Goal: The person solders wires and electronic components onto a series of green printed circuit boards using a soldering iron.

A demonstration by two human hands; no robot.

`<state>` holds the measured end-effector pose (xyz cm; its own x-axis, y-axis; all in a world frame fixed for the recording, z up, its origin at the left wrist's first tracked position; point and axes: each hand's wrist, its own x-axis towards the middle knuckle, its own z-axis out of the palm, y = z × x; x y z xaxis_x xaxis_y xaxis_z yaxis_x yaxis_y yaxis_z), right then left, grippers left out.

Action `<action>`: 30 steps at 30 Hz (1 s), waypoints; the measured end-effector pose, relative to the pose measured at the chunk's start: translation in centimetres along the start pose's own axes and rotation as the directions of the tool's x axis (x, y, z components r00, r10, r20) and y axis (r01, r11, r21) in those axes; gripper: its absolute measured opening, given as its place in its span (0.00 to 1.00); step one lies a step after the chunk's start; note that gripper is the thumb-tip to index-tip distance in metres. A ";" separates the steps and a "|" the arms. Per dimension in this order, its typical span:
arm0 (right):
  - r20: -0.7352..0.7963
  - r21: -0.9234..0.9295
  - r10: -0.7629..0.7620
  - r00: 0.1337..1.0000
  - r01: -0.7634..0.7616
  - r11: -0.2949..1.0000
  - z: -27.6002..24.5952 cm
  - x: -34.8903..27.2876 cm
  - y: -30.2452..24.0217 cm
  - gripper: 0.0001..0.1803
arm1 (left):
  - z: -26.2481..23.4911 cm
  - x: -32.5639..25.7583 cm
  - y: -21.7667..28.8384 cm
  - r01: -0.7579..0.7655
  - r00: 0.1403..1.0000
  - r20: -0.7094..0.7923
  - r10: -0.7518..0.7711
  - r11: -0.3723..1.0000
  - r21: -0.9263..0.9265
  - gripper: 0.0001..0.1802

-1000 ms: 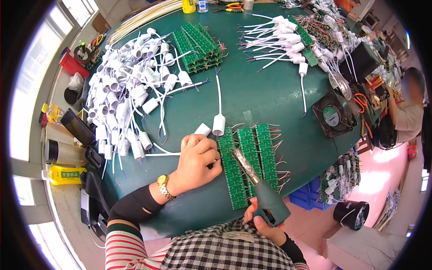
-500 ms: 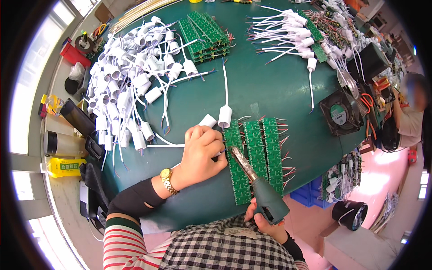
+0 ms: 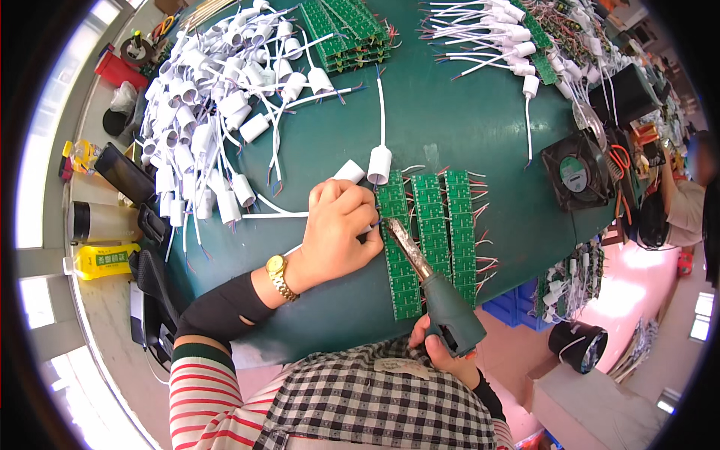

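Observation:
My left hand (image 3: 341, 221) is closed in a pinch at the left edge of the nearest green circuit board strip (image 3: 403, 277). Between its fingers is a white cable, mostly hidden; a thin dark wire end shows at the fingertips. My right hand (image 3: 450, 361) grips a soldering iron (image 3: 452, 311) with a dark green handle. Its metal tip rests at or just over that strip's left edge, close to the left fingertips. Two more board strips (image 3: 431, 217) lie alongside on the right. A white lamp socket (image 3: 380, 165) with its cable lies at the strip's far end, another socket (image 3: 349, 172) beside it.
A heap of white sockets (image 3: 196, 105) covers the far left, with stacked green boards (image 3: 345, 34) beyond. More wired sockets (image 3: 517, 34) lie far right. A black fan (image 3: 576, 171) stands at the right edge, near a blue crate (image 3: 514, 309). Another person (image 3: 684, 195) sits at right.
My view has shifted, so the table's things sit higher in the picture. Both hands keep their holds, and the iron's tip stays by the strip's left edge.

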<state>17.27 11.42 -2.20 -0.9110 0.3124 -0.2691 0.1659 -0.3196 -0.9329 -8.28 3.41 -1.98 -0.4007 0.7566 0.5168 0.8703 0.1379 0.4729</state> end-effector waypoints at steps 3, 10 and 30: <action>0.032 0.036 -0.064 0.997 0.063 0.997 0.1 0.2 0.5 0.18 | 0.0 0.0 0.0 -0.007 1.000 0.002 0.007 1.000 0.026 0.12; -0.155 0.180 -0.139 0.978 0.167 0.969 0.5 -0.5 0.0 0.34 | 0.1 -0.2 0.0 -0.011 1.000 -0.001 0.011 0.999 0.052 0.09; -0.176 0.114 -0.212 0.961 0.234 0.966 1.2 -0.5 1.1 0.43 | -0.1 -0.8 -0.3 -0.042 0.999 0.000 0.042 0.998 0.037 0.10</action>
<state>17.48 9.78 -2.81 -0.8447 0.5253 -0.1031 -0.0954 -0.3373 -0.9365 -8.24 2.73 -2.44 -0.3633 0.7620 0.5361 0.8966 0.1294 0.4236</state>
